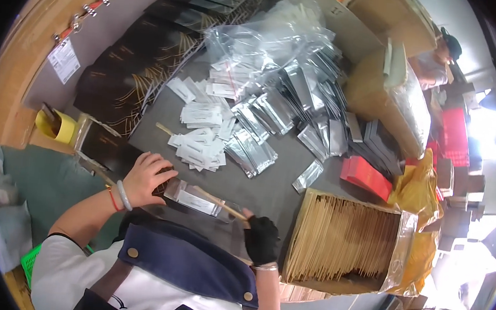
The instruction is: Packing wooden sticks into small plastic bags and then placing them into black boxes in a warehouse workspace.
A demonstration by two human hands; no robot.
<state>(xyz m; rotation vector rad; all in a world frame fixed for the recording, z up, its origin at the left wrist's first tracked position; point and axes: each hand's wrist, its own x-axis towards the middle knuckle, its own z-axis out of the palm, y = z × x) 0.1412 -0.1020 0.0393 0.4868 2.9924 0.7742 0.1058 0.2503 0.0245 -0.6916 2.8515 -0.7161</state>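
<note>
My left hand [148, 179], with a bangle and red string at the wrist, has curled fingers gripping a dark brown pouch [161, 184] at its open end. A clear packet holding white slips [197, 201] lies along that end, between both hands. In a black fingerless glove, my right hand [260, 239] pinches a thin wooden stick [220, 204], which lies slanted over the packet. Loose piles of white slips [198, 150] and silver sachets [251, 152] sit just beyond, under a clear plastic bag [259, 32] at the back.
Dark printed pouches [109, 84] line the left board. A yellow holder [56, 126] stands left. At right are a box of wooden sticks [335, 239], red boxes [364, 176], yellow bags [419, 190] and a wrapped carton [388, 102]. Another person [432, 71] is beyond the partition.
</note>
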